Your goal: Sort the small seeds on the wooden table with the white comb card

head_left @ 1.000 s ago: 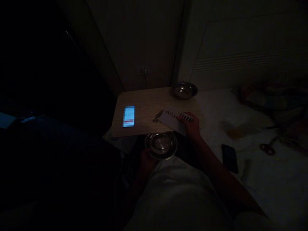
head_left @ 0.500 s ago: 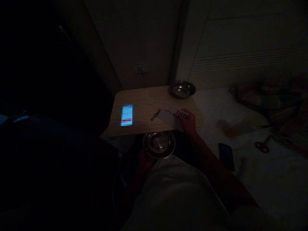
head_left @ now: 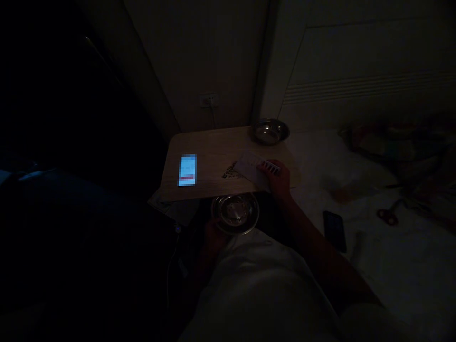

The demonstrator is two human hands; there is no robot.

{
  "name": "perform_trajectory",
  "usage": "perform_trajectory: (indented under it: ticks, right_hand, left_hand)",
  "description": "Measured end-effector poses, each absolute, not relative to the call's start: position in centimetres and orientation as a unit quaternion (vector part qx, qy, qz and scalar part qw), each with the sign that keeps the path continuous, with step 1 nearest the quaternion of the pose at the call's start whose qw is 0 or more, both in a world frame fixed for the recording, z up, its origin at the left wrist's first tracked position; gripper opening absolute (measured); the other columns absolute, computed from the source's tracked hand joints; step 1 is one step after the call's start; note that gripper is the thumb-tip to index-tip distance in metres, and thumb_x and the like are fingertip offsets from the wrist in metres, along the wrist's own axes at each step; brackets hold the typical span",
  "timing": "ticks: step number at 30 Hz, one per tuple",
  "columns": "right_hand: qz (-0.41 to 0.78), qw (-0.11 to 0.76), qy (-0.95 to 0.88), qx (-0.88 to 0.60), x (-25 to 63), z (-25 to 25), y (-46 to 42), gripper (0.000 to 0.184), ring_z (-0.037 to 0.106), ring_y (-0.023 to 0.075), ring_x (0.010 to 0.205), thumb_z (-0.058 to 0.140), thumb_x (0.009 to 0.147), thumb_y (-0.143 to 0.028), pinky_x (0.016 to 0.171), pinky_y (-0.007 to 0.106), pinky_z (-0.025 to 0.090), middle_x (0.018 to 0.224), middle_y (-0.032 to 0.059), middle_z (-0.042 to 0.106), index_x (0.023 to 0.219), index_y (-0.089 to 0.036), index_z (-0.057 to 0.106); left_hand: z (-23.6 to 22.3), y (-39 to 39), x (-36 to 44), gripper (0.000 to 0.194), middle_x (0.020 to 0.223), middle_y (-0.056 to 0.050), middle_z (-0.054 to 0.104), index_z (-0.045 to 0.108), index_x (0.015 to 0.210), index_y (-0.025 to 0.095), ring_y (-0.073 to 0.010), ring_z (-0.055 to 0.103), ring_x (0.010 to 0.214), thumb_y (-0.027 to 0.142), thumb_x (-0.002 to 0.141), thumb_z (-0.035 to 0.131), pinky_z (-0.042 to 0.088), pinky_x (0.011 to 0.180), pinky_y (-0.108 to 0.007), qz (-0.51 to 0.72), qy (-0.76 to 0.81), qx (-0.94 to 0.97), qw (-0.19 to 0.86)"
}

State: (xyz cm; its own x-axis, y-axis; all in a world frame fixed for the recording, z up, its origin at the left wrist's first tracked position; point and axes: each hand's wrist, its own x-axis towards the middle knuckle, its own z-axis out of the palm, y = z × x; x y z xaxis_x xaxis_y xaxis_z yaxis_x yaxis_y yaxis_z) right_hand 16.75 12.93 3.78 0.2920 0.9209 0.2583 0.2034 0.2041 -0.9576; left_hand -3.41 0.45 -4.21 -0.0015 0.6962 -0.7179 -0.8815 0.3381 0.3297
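Observation:
In dim light, my right hand (head_left: pixel 280 179) grips a white card (head_left: pixel 249 167) with a row of dark marks or slots along one edge. The card is tilted over the wooden board (head_left: pixel 206 142), its left end beside a scatter of small dark seed-like bits (head_left: pixel 231 171). Just below the board's near edge, my left hand (head_left: pixel 216 232) holds a steel bowl (head_left: pixel 235 213) by its left rim. A few small specks seem to lie inside that bowl, too dark to name.
A lit phone (head_left: pixel 187 170) rests on the board's left side, and another steel bowl (head_left: pixel 270 132) stands at its back right corner. On the white sheet to the right lie a dark phone (head_left: pixel 335 231) and red-handled scissors (head_left: pixel 387 216). A wall socket (head_left: pixel 208 100) with a plugged-in cable is behind.
The view has shifted slightly. My right hand keeps hold of the card, which has tilted a little, and the dark bits beside it look more spread out. My left hand stays on the bowl.

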Motion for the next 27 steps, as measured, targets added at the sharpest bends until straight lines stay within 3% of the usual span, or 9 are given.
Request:
perform_trajectory:
  ticks: [8, 27]
  right_hand:
    - [0.332, 0.561, -0.539, -0.533, 16.30, 3.63, 12.67, 0.024, 0.055, 0.0149, 0.066, 0.070, 0.067, -0.040, 0.061, 0.027, 0.042, 0.073, -0.0007, 0.064, 0.080, -0.020, 0.065]
    - [0.351, 0.551, -0.547, -0.523, 16.57, 3.37, 12.66, 0.025, 0.055, 0.0140, 0.066, 0.071, 0.067, -0.038, 0.061, 0.025, 0.042, 0.074, -0.0001, 0.064, 0.082, -0.019, 0.065]
  left_hand:
    - [-4.13, 0.57, -3.38, 0.023, 0.080, -0.010, 0.071, 0.067, 0.087, 0.011, -0.0236, 0.066, 0.078, 0.014, 0.067, 0.057, 0.051, 0.075, -0.035, 0.562, 0.391, -0.121, 0.719]
    - [-4.26, 0.62, -3.45, 0.011, 0.071, -0.007, 0.069, 0.065, 0.073, 0.013, -0.0213, 0.066, 0.071, 0.012, 0.067, 0.057, 0.051, 0.071, -0.033, 0.569, 0.410, -0.123, 0.702]
